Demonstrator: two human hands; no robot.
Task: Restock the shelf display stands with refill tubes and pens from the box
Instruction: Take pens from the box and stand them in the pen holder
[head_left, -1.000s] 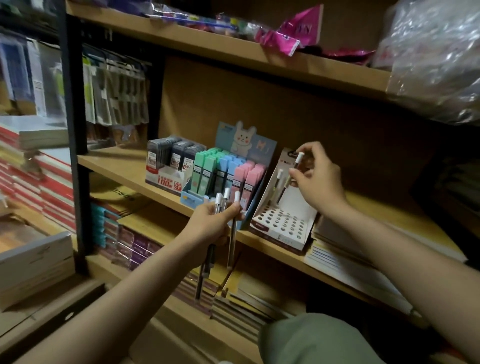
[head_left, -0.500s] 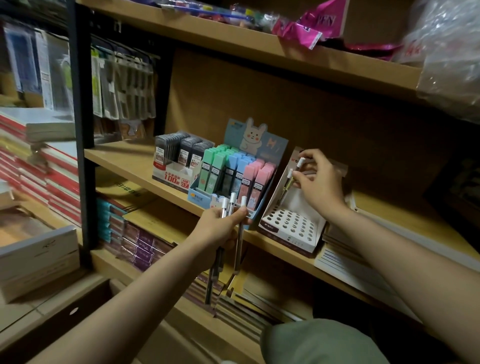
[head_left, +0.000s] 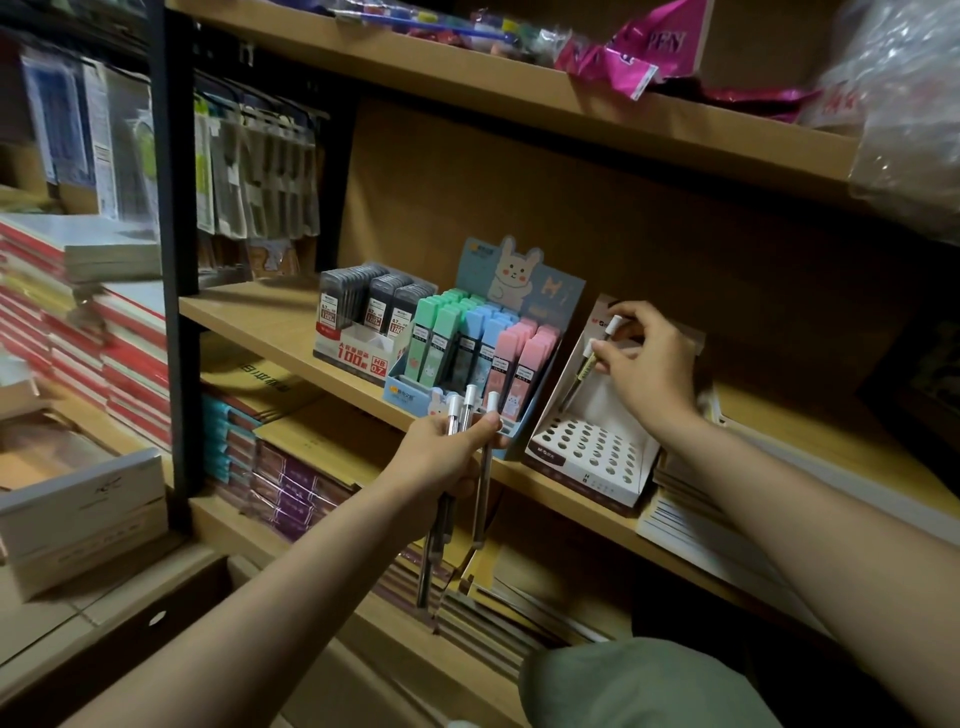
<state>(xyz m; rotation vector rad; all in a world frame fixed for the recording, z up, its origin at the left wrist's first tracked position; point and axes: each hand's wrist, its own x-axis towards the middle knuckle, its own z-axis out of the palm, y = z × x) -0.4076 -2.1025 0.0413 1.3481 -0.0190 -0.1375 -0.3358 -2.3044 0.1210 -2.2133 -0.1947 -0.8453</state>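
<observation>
Pens (head_left: 470, 431), head view: bundle of slim white-capped sticks sat upright in left hand (head_left: 441, 462), fingers curled round mid-barrels, hand low before shelf edge (head_left: 561, 493). Right hand (head_left: 649, 371) pinched one pen (head_left: 597, 351) near cap between thumb and fingertips, tilted against back card of white display stand (head_left: 592, 462) with its grid of holes mostly vacant. Judged light, stiff, smooth-barrelled, likely slippery; pinch high near cap, steer tip into hole. Pastel refill tubes (head_left: 467, 345) stood in rabbit stand beside.
</observation>
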